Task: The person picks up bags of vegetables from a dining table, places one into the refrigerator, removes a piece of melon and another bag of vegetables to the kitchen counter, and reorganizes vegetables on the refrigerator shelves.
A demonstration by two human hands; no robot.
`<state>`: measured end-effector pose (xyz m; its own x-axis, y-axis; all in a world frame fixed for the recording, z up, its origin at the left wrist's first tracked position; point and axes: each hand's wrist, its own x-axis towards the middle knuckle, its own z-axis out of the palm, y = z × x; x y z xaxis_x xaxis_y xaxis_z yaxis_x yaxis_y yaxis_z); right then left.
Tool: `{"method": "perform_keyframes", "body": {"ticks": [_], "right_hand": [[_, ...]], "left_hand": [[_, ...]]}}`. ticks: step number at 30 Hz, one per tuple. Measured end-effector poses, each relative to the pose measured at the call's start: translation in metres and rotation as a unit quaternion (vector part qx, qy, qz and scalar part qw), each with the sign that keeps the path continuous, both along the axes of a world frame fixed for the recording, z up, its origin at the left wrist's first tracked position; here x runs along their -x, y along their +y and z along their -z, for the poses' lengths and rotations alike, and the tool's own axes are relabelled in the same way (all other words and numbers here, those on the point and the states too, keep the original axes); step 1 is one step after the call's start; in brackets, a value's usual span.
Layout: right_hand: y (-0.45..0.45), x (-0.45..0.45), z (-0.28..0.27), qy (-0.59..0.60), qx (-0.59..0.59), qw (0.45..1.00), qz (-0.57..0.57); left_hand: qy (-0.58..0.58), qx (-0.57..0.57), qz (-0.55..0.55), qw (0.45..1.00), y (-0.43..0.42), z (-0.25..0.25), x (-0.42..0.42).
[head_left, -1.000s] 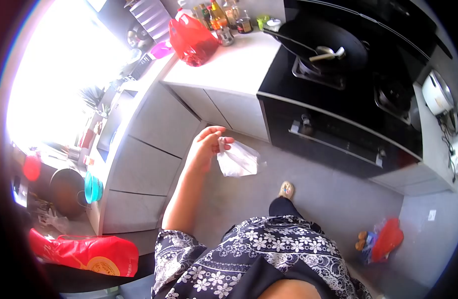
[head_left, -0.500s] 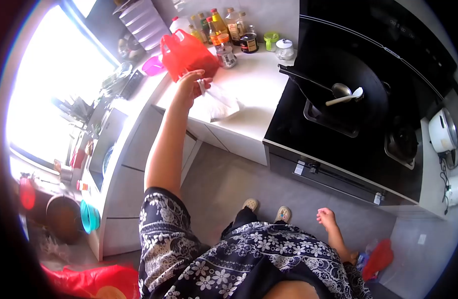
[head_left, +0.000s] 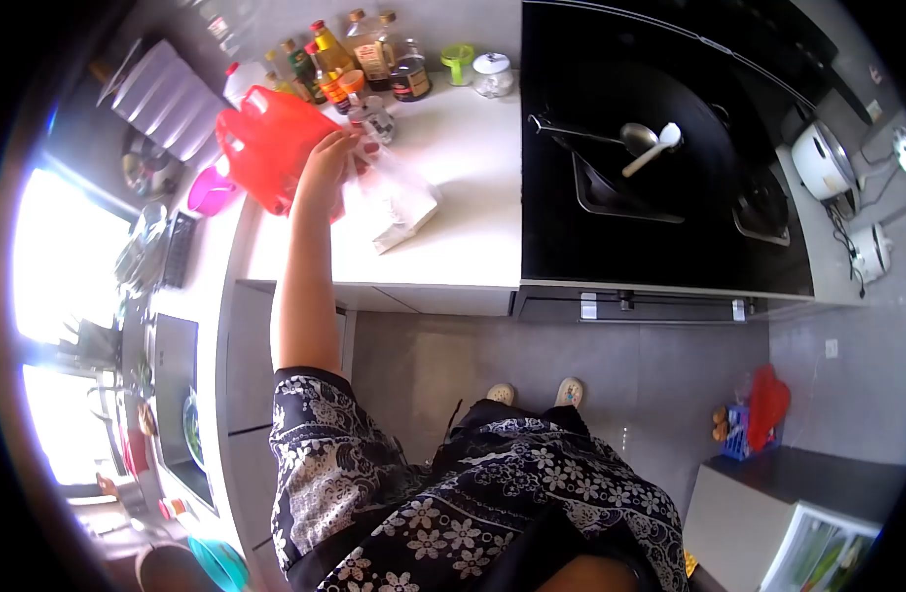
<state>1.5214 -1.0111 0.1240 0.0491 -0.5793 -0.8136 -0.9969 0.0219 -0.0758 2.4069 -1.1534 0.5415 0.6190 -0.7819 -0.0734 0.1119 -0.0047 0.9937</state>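
Head camera view: my left hand (head_left: 329,153) has its fingers closed on the top of a see-through plastic bag (head_left: 394,183), which hangs down with something white and blocky (head_left: 405,219) inside. The bag is over the white table (head_left: 472,187), left of its middle and nearer the front edge than the white-lidded jar; I can't tell whether its bottom touches the surface. I can't tell how my right hand is set.

My left hand overlaps a red bag (head_left: 275,133) at the table's left end. Just behind my fingers is a clear jar (head_left: 378,122). Along the back edge I have a cluster of bottles (head_left: 332,51), a dark jar (head_left: 410,79), a green-lidded jar (head_left: 458,66) and, near the back right corner, a white-lidded jar (head_left: 492,77). A pink bowl (head_left: 211,191) lies beyond the red bag, to the left.

Past the table's right edge, the black stove (head_left: 611,257) bears a wok (head_left: 680,94) with 2 utensils in it, a ladle (head_left: 637,137) and a pale-handled spoon (head_left: 645,161). My 2 shoes (head_left: 570,393) are on the grey floor (head_left: 423,360).
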Motion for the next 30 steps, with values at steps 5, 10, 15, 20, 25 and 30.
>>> {"method": "perform_keyframes", "body": {"ticks": [5,10,15,20,25,30], "right_hand": [[0.054,-0.048,-0.018,-0.055,-0.003,0.997,0.052],[0.106,-0.08,-0.026,-0.065,0.039,0.997,0.002],[0.107,-0.11,-0.031,-0.101,0.026,0.943,0.315],[0.133,-0.07,-0.028,-0.132,0.14,0.91,0.367],[0.221,0.01,0.001,-0.079,0.155,0.871,0.459],[0.311,0.07,-0.008,-0.042,0.159,0.783,0.599]], "left_hand": [[-0.5,-0.158,-0.014,0.852,0.008,0.014,-0.007],[-0.59,-0.19,-0.099,0.778,0.025,-0.076,0.116],[-0.613,0.006,0.142,0.777,0.016,-0.084,0.228],[-0.516,0.077,0.449,0.725,0.01,-0.048,0.419],[-0.484,0.137,0.641,0.58,0.042,0.0,0.619],[-0.404,0.139,0.79,0.439,0.078,0.047,0.769]]}}
